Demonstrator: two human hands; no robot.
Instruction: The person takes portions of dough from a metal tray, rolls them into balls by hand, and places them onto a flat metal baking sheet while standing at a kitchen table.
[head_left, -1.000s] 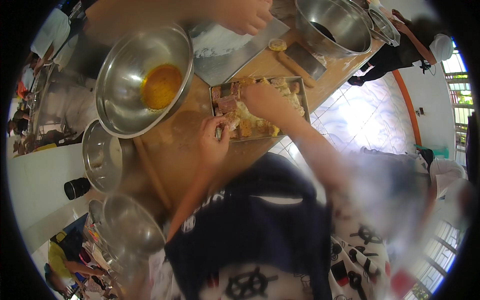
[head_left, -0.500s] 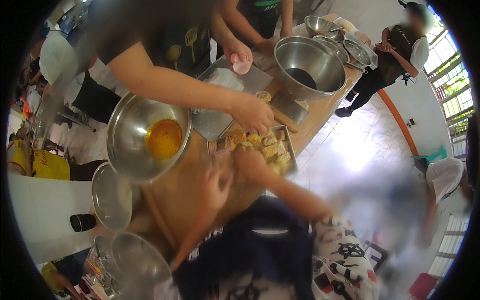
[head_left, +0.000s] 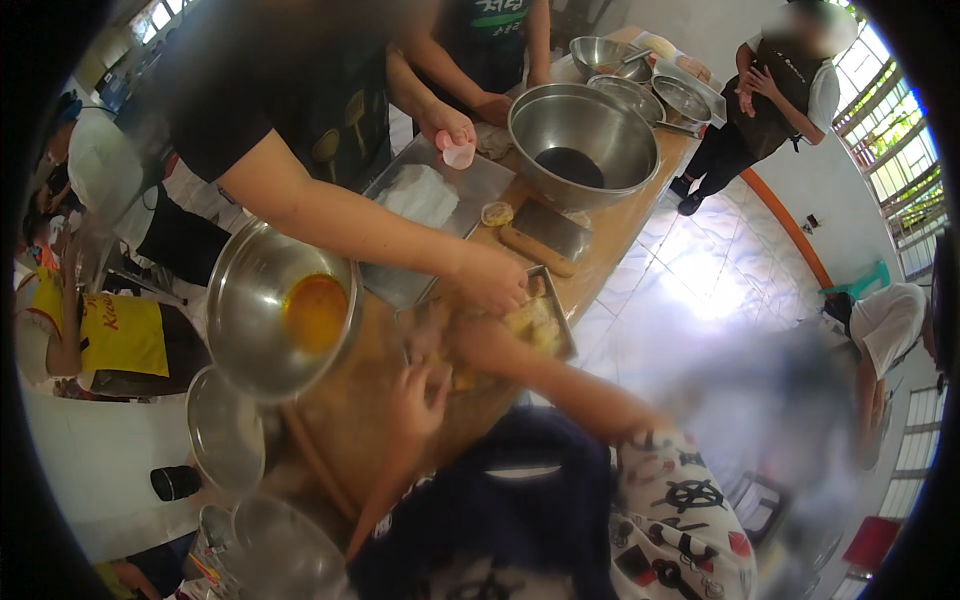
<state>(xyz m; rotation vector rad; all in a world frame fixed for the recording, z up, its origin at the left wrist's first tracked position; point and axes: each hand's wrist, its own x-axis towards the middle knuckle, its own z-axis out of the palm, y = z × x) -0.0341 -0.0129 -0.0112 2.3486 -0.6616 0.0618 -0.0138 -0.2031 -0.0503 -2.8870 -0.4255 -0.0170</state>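
A rectangular metal tray holds several yellowish, coated bread-like pieces. My right hand reaches into it from the near side, its fingertips blurred and hidden among the pieces. At the tray's near left corner is my left hand, thumb and fingers apart, with nothing visible in it. Another person's hand reaches over the tray's far edge, close to my right hand. That person's other hand holds a pink-and-white round thing.
A steel bowl with orange liquid stands left of the tray, a bigger bowl with dark contents beyond it. A wood-handled scraper lies between. White powder covers part of a flat tray. Steel bowls sit at lower left.
The view has shifted, so the table things sit a little further left. My right hand has moved slightly lower and left over the tray. The other person's hand stays above the pieces.
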